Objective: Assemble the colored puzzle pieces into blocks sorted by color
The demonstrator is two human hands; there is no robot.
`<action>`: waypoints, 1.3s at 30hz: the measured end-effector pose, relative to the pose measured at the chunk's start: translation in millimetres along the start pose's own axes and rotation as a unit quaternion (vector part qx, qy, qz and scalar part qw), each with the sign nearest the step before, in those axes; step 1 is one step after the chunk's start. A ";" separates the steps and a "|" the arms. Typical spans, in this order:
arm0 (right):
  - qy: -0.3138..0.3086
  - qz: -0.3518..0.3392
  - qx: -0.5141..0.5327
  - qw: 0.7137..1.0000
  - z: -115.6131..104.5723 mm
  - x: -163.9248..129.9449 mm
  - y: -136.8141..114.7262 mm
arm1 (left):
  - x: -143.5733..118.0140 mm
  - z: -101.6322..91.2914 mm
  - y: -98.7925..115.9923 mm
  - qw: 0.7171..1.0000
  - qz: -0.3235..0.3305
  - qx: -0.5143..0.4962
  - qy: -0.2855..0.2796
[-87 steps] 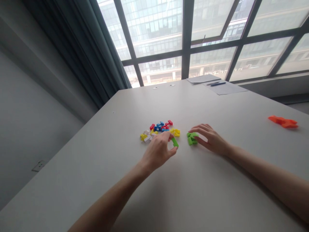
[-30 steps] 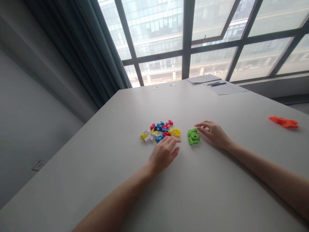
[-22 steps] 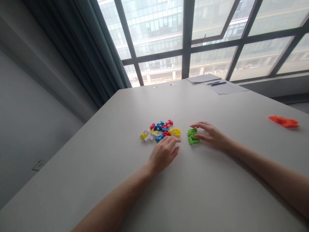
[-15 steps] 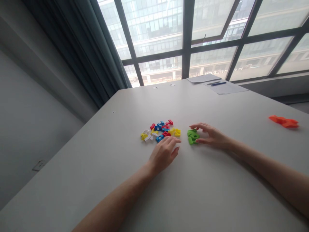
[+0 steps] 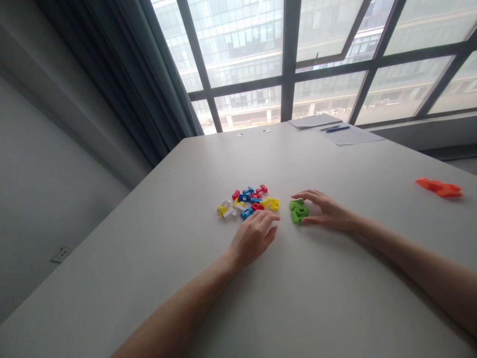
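Observation:
My left hand rests on the white table, fingers bent a little and thumb apart, with nothing in it. Just beyond its fingertips lies a loose group of small plastic pieces: blue pieces, yellow pieces, red pieces and white pieces. Several green plastic pieces sit close together to the right of that group. Around their right side curves my right hand, its thumb and fingers spread. Whether a fingertip touches the green pieces is hard to tell.
On the right of the table lies an orange object. Paper sheets with a blue pen are at the far edge by the window. A dark curtain hangs at the left, above a wall socket.
My right thumb has shifted slightly down and away from the green pieces, which now sit a little closer together. My left hand stays in place.

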State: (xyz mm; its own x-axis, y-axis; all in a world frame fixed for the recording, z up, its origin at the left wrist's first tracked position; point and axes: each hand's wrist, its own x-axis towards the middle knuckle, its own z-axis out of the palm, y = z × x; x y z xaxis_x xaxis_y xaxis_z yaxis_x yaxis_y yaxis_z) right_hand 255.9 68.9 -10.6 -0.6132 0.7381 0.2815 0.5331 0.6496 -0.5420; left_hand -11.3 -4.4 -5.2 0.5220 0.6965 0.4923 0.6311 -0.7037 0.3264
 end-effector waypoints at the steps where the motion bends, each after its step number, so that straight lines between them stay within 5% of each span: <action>1: -0.001 -0.001 -0.006 1.000 0.2 -0.1 0.0 | -0.1 0.0 -0.1 1.000 0.001 0.000 0.000; 39: -0.006 -0.014 -0.023 1.000 2.0 0.2 -5.2 | -0.8 0.1 -1.9 1.000 -0.012 -0.002 -0.008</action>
State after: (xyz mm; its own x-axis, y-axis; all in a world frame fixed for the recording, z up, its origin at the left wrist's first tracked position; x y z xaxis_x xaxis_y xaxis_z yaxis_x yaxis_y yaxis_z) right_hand 251.9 65.4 -9.3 -0.6342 0.7181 0.2864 0.5423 0.6772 -0.4973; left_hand -12.9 -3.7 -6.3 0.5152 0.7155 0.4719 0.6411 -0.6871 0.3418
